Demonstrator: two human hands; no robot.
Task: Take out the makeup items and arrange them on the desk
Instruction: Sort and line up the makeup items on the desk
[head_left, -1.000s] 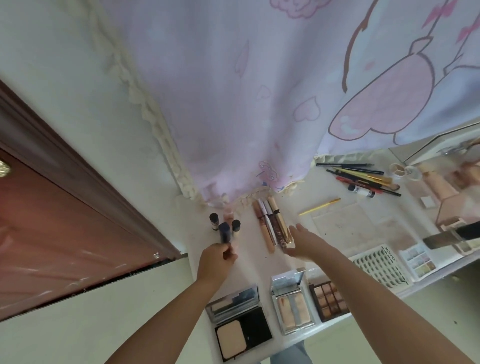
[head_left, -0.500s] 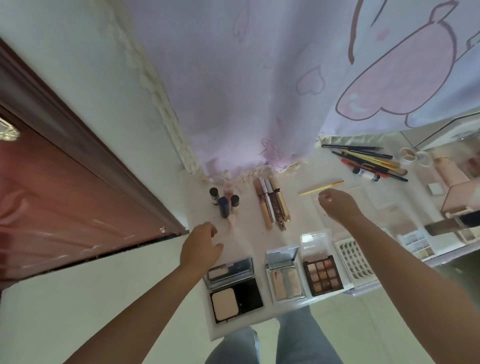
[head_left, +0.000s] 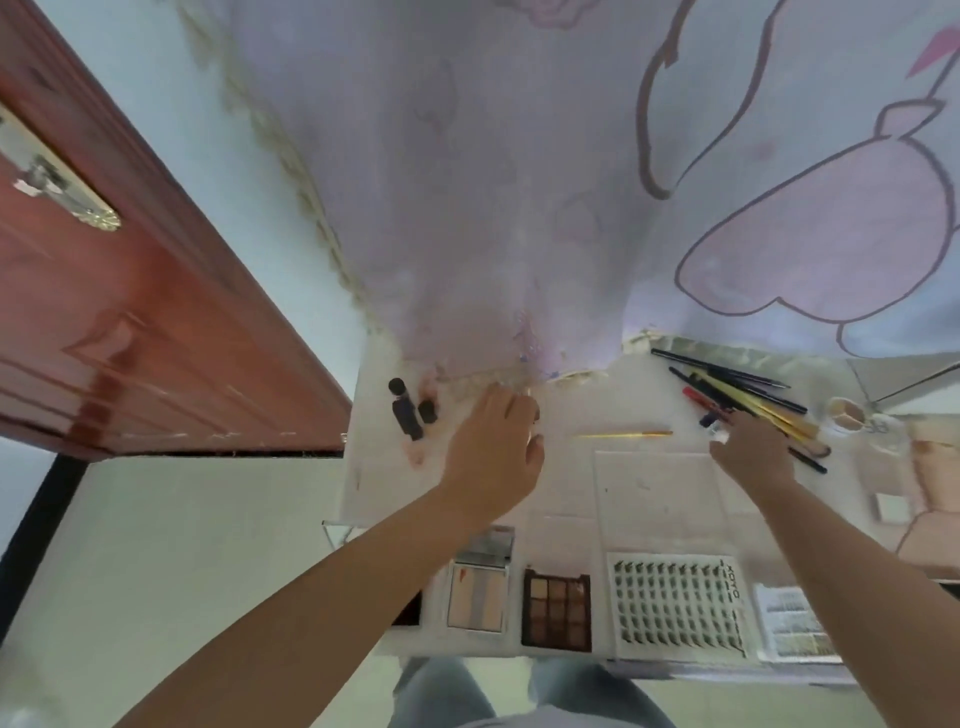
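Blue bottle (head_left: 407, 415) now let go, lying far left on surface (head_left: 644, 488). Left hand (head_left: 493, 457) moved right, fingers loose over the tubes. Right hand (head_left: 750, 452) reaching the pencils (head_left: 748, 395), pinching a small vial (head_left: 714, 423). More sorting likely.

Brown eyeshadow palette (head_left: 557, 608) open — flat, desk's (head_left: 649, 499) near edge.

Bright, soft daylight diffuses through the translucent lilac printed curtain (head_left: 519, 182) from 12 o'clock, washing out the pale bench (head_left: 649, 493). Shadows are faint. Wide-angle distortion bows the glossy red-brown wooden door (head_left: 104, 338) at 9 o'clock. Overall focus is soft.
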